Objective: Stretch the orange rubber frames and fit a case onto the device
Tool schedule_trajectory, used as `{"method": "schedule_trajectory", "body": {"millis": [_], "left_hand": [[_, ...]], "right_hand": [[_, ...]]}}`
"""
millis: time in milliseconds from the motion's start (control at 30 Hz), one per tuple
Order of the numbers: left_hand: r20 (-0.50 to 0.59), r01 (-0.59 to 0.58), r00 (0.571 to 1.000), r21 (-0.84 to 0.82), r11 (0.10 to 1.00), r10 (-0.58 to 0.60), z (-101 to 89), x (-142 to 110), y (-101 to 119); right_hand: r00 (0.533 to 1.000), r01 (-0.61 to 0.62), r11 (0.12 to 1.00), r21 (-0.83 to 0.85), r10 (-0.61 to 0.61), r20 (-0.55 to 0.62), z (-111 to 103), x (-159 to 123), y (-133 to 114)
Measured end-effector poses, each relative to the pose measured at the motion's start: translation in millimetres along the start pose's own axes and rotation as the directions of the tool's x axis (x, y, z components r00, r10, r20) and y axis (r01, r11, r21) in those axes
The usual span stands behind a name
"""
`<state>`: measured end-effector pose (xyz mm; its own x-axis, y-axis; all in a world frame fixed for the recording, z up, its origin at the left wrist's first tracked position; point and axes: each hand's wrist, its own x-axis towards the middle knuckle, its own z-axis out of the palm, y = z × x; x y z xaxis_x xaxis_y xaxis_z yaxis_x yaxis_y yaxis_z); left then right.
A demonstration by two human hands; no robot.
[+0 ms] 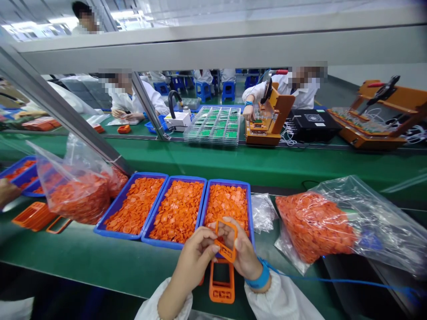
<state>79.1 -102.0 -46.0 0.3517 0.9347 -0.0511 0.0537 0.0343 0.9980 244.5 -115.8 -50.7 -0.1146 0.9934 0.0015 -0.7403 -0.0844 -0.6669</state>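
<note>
Above the green bench, an orange plastic frame [224, 247] with a large rectangular window and small cut-outs at its near end is held up, tilted. My right hand [247, 253], wearing a blue wrist strap, grips its right side with fingers behind it. At the left edge, my left hand [198, 251] pinches with thumb and forefinger near the cut-outs; whether a small piece is also in that pinch is hidden. A similar orange housing [222, 300] lies on the bench beneath. Directly beyond my hands stands a blue tray [248, 189] of small orange pieces.
Two more blue trays [144, 242] [100, 230] sit leftward. Plastic bags of orange parts [313, 222] [78, 195] flank them. Orange frames [33, 215] are stacked far left. A blue cord [333, 280] trails right. Co-workers sit across, by a fixture [282, 118] and circuit-board tray [213, 126].
</note>
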Motion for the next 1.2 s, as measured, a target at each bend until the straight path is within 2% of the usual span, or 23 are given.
{"method": "schedule_trajectory", "body": {"millis": [133,300,367,500,633,767,867,933,1033,1100,1200], "left_hand": [[0.011,-0.055,0.998,0.138,0.989,0.054,-1.5,0.9,7.9],[0.244,-0.163,0.966,0.306,0.938,0.088,-4.6,4.7,21.7],[0.284,-0.198,0.953,0.34,0.919,0.101,-5.3,6.6,24.8],[0.289,-0.257,0.945,0.379,0.889,0.15,-5.4,8.6,25.6],[0.286,-0.294,0.94,0.4,0.868,0.187,-5.1,8.0,26.3],[0.321,-0.289,0.933,0.41,0.865,0.16,-7.9,7.2,30.1],[0.35,-0.313,0.921,0.395,0.864,0.174,-17.8,9.9,28.6],[0.308,-0.33,0.928,0.413,0.849,0.211,-30.2,15.1,24.4],[0.113,-0.281,0.957,0.572,0.77,0.266,-55.3,27.6,14.6],[-0.009,-0.212,0.953,0.693,0.689,0.302,-72.0,36.8,6.3],[-0.034,-0.15,0.95,0.822,0.55,0.31,-89.7,47.3,-7.1]], "right_hand": [[1.0,-0.012,0.999,-0.04,0.013,0.01,-1.5,-0.4,2.2],[0.995,-0.061,0.994,-0.093,0.068,0.069,-6.4,-2.4,5.5],[0.994,-0.061,0.993,-0.098,0.07,0.082,-7.5,-2.8,6.1],[0.996,0.0,0.997,-0.083,0.007,0.088,-8.0,-2.6,5.8],[0.993,-0.027,0.997,-0.077,0.036,0.11,-7.9,-3.1,3.7],[0.987,-0.048,0.995,-0.083,0.06,0.148,-6.9,-3.6,2.7],[0.995,-0.029,0.999,-0.032,0.032,0.094,-4.5,-1.4,4.0],[1.0,0.014,1.0,0.014,-0.014,0.007,-1.5,2.0,4.4],[0.995,0.048,0.997,0.055,-0.043,-0.09,3.1,7.4,3.0],[0.994,0.032,0.997,0.069,-0.025,-0.103,4.5,9.6,1.7],[0.995,0.01,0.996,0.084,-0.001,-0.104,3.9,10.1,0.5]]}}
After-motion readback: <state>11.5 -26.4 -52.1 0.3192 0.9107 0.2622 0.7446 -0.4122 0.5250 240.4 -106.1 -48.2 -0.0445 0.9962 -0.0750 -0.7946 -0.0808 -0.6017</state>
